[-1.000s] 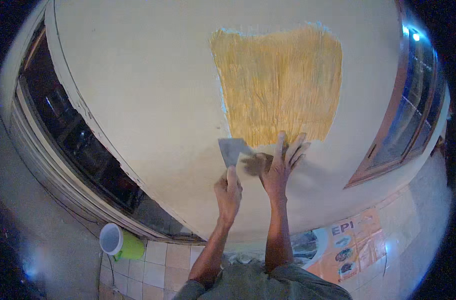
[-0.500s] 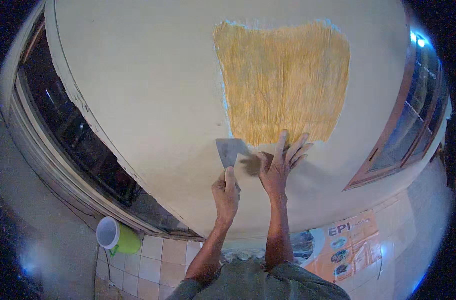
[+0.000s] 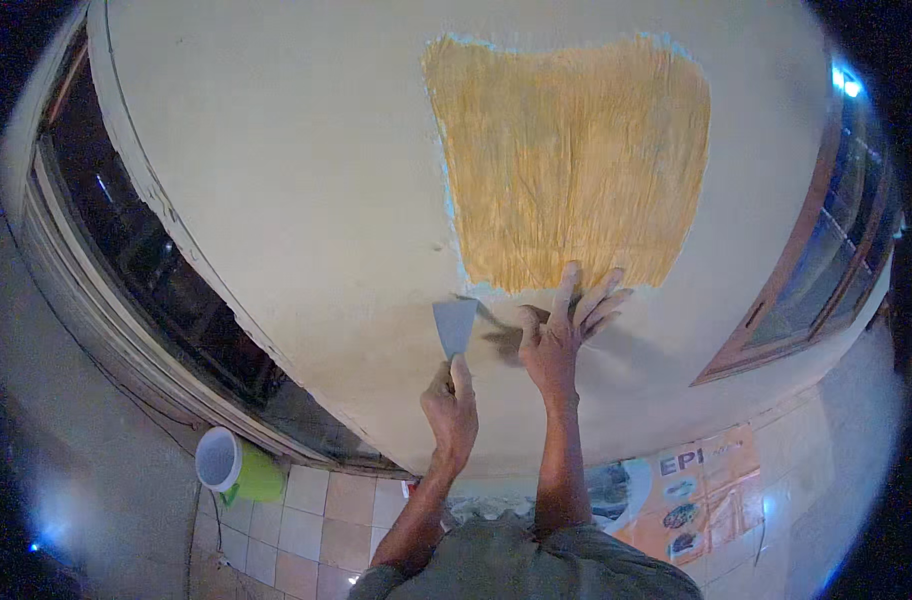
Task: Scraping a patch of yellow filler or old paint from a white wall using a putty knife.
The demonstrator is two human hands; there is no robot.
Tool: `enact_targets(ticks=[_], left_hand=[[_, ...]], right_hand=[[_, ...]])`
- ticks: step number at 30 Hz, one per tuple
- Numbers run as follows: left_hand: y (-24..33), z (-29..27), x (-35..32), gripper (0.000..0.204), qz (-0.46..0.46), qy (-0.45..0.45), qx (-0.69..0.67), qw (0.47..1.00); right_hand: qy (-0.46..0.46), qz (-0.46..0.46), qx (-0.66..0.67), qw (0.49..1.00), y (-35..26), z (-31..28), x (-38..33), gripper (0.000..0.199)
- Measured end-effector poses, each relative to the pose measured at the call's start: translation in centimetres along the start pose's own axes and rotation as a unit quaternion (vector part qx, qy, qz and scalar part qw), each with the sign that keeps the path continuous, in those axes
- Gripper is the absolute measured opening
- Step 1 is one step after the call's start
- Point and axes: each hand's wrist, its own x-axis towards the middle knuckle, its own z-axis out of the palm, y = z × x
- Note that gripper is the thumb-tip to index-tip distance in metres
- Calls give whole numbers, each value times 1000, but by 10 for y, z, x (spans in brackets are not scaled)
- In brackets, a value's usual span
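At frame centre, left hand (image 3: 451,405) fingers grip the putty knife (image 3: 454,325), blade pointing up; right hand (image 3: 561,335) just beside, fingers spread flat on the wall (image 3: 276,150) under the yellow patch (image 3: 576,160)

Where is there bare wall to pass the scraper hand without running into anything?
Free: the pale wall between the dark window and the rough orange patch, left of the left hand. Crowded: under the patch, where the grey flat-bladed scraper and the right hand sit close.
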Motion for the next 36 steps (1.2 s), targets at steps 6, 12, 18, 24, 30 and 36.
enact_targets(ticks=[6,12,18,24,30,36], left_hand=[[21,10,6,41,15,11,-11,1000],[-4,9,-6,41,-23,24,21,999],[27,11,10,42,28,10,1,1000],[-10,4,-5,42,-27,-9,63,998],[20,8,12,41,21,6,25,999],[-4,1,0,42,-29,4,75,997]], right_hand=[[8,-4,2,1000,0,0,1,89],[4,-9,14,1000,5,2,1,87],[19,-16,22,999,8,4,1,87],[-2,-16,-12,1000,4,1,1,91],[-7,-4,-7,1000,4,1,2,92],[-2,-14,-12,1000,6,3,1,93]])
